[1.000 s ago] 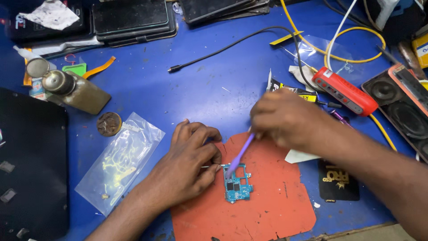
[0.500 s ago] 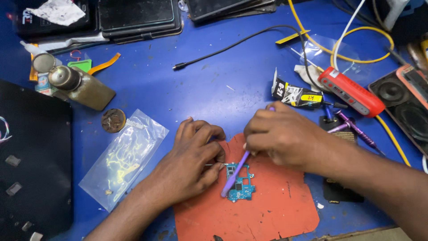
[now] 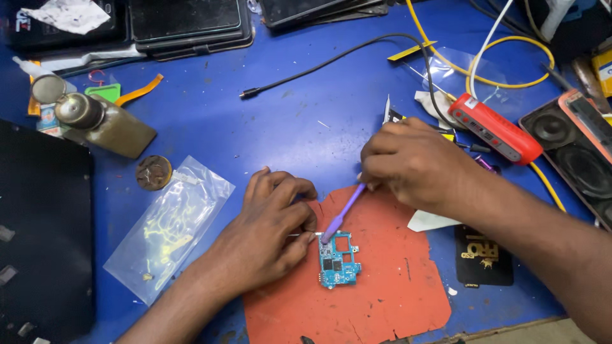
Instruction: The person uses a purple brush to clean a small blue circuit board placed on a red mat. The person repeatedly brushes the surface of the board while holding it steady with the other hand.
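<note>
Blue covers your workbench, cluttered along the top of the frame with dark devices and cables. Lower centre lies an orange mat, and on it a small blue circuit board. Your left hand rests beside the board, fingers curled, fingertips touching its upper left edge. Your right hand, right of centre, pinches a purple tool whose tip meets the board's top corner. At lower left sits a clear plastic bag; a red tool lies upper right.
</note>
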